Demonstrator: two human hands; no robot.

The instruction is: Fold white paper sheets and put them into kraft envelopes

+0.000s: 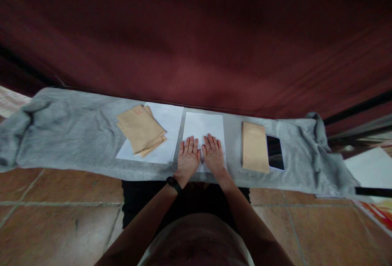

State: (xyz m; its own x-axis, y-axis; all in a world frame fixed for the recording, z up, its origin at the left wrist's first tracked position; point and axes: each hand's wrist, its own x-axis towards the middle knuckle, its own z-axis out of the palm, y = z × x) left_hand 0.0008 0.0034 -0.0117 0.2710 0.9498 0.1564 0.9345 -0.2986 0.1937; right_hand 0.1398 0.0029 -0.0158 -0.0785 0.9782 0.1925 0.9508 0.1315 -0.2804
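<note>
Room to pass lies between the white sheet [203,124] and envelope stack [255,147]; the phone [275,153] blocks the stack's right side.

Left hand [188,159]: bare
Left wrist: slim black wristband [174,184] with a smooth, dark, rounded face
Right hand [214,157]: bare, wrist too
Forearms [147,222]: uncovered
Top [196,227]: rounded front, pale along its sides, dim brownish-red toward the middle
Legwear [134,200]: black, slightly rippled outline, below the grey cloth's [76,135] near edge
</note>
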